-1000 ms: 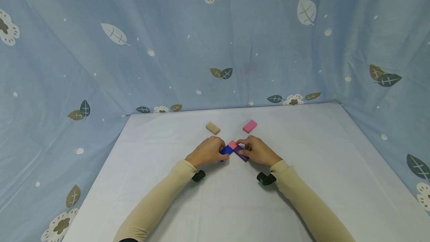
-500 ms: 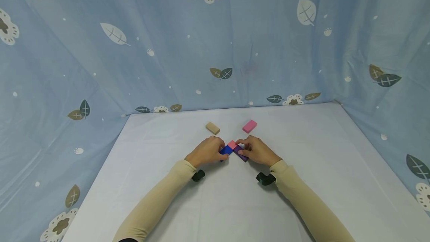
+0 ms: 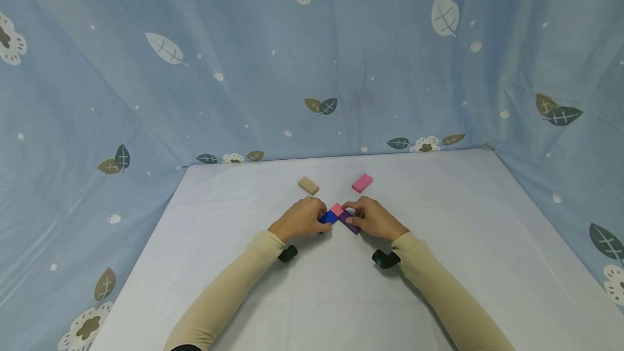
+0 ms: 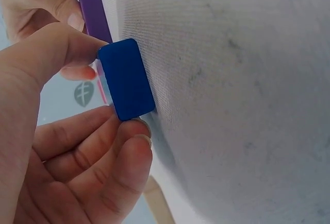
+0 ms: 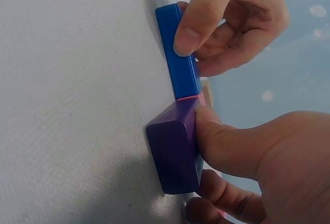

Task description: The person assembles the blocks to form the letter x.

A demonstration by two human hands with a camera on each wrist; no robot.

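In the head view, my left hand [image 3: 299, 218] pinches a blue block [image 3: 329, 218] between thumb and fingers. Opposite it, my right hand [image 3: 374, 220] grips a purple block [image 3: 349, 223] the same way. Both blocks lie low on the white cloth, slanting toward each other in a V. At the tip of the V is a coral-pink block [image 3: 337, 209], touching or nearly touching both. The left wrist view shows the end face of the blue block [image 4: 126, 80] between thumb and fingertips. The purple block's end [image 5: 172, 157] faces the right wrist camera, my thumb along its side.
Farther back on the white-covered table [image 3: 322, 297] lie a beige block [image 3: 309, 185] at the left and a bright pink block [image 3: 362, 183] at the right, apart from each other. A blue patterned curtain [image 3: 273, 69] closes off the back and sides.
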